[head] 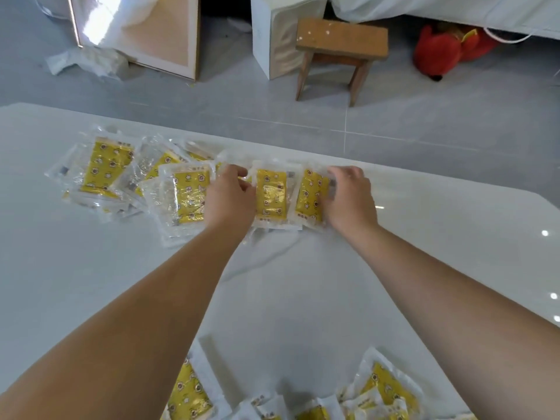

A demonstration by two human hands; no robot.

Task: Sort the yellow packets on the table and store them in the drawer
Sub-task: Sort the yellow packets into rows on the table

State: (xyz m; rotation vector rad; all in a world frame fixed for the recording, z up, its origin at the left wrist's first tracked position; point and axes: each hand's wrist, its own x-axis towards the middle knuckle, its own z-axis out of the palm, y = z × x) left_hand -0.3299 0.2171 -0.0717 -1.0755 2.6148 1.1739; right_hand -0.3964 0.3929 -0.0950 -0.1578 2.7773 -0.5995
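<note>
Left grip (pixel 231 195): fingers curled, pinching the left edge of the centre packet (pixel 271 192). Right grip (pixel 348 194): fingers curled over the right edge of the right packet (pixel 313 194), holding it. Both forearms reach out from the near edge, palms down.

The two packets lie flat on the bench (pixel 91 283), side by side with edges overlapping, long sides running away from me. Both are clear plastic sleeves with a yellow patterned insert. They sit near the bench's far edge, about the middle of the row.

Just left of my left grip is another packet (pixel 188 197), flat, partly under my wrist, tilted slightly. Further left is the left pile (pixel 106 168), several of the same yellow packets overlapping loosely at mixed angles. I can't tell the count.

The near packets (pixel 185 392) lie along the bench edge closest to me, between and under my forearms, with more at lower right (pixel 385 384). They are partly cut off by the frame.

The bench is white and glossy.

Beyond the bench is a grey tiled floor (pixel 424 116). A wooden stool (pixel 341 45) stands on it, with a white box (pixel 272 37) just left of the stool. A framed panel (pixel 136 34) leans at far left, crumpled plastic wrap (pixel 88 60) at its foot. A red plush toy (pixel 448 51) lies at far right.
</note>
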